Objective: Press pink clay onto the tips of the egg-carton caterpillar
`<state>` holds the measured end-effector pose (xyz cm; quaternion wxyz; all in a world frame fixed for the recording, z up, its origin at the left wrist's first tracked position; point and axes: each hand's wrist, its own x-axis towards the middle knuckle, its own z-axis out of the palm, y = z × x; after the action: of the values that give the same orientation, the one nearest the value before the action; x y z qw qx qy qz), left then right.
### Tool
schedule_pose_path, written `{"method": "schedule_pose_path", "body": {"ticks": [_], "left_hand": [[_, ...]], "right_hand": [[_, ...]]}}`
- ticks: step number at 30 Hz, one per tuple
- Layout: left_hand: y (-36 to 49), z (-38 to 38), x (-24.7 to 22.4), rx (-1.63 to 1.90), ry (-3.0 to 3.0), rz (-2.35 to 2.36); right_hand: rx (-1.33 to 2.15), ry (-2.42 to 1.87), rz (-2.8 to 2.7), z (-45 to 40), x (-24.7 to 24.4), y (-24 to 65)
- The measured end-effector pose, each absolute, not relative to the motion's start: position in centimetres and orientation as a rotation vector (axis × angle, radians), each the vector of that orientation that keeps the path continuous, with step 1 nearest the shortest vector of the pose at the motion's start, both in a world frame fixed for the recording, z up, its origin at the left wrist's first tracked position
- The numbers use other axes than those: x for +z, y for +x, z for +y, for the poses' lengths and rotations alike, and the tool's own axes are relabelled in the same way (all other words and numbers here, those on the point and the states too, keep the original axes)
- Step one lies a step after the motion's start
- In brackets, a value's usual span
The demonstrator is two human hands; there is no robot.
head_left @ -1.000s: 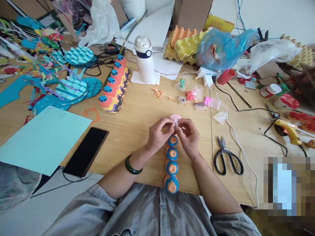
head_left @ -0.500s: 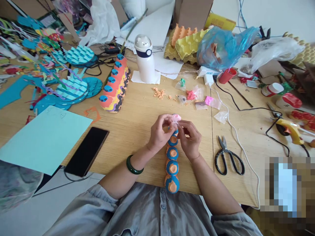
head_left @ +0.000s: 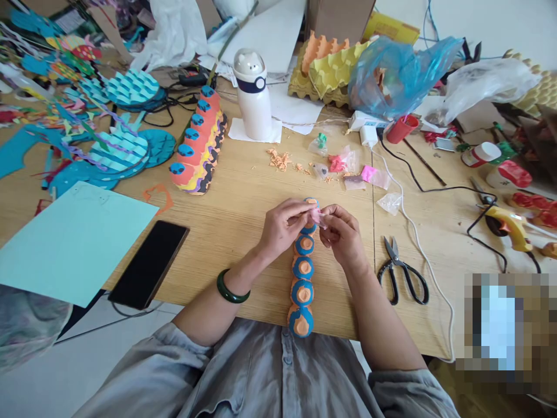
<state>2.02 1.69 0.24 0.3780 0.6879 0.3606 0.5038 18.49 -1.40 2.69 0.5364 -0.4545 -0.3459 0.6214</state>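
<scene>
Both hands meet over the far part of a row of blue and orange clay-covered bumps (head_left: 303,291), which runs from the table's front edge away from me. Between the fingertips is a small clear plastic bag with pink clay (head_left: 316,216) in it. My left hand (head_left: 285,227), with a dark green bangle on the wrist, pinches the bag from the left. My right hand (head_left: 343,233) grips its right side, fingers curled. The fingers partly hide the bag and the bumps below.
Black-handled scissors (head_left: 400,273) lie right of my right arm, beside a white cable (head_left: 418,238). A phone (head_left: 150,264) and a light green sheet (head_left: 78,244) are at left. Beyond my hands are small clay bags (head_left: 337,164), orange scraps (head_left: 279,159), a white bottle (head_left: 253,110) and a painted egg-carton strip (head_left: 198,148).
The pink clay bag has come slightly lower and turned towards the right hand, uncovering the far end of the bumpy row. The whole view has shifted a little.
</scene>
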Motion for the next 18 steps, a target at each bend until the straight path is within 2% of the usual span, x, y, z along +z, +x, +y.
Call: {"method": "schedule_pose_path", "body": {"ticks": [4,10,18], "left_hand": [[2.14,1.69,-0.05,1.309,1.756,0.938],[2.01,1.48,-0.21,1.164,1.606,0.972],[1.78,2.28,0.08,1.116,1.617,0.95]], "right_hand": [[1.487,-1.101,-0.907,-1.46,2.72,18.74],[1.369,-1.138,-1.163,-1.89,2.69,18.65],[1.31,-1.17,-1.122,-1.6,2.42,18.7]]}}
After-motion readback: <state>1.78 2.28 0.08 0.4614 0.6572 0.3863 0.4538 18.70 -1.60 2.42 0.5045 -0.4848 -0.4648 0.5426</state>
